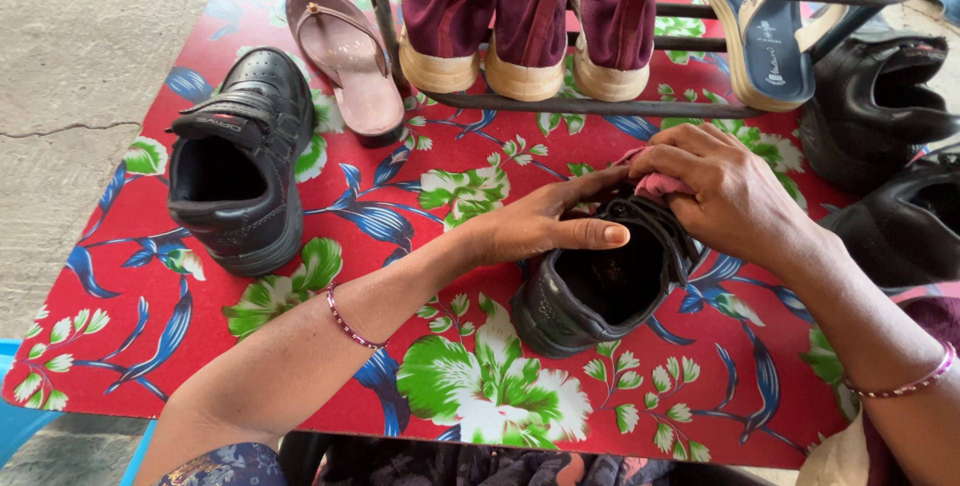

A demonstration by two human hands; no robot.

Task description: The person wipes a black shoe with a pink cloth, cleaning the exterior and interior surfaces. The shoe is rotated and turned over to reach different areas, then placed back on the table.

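Left hand (545,226) grips the black shoe (590,291) mid-table while right hand (725,191) closes on a pink cloth (655,184) at its laces, which could snag the cloth.

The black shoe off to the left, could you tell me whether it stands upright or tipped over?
Upright: the black shoe rests sole-down on the floral cloth, its opening facing up.
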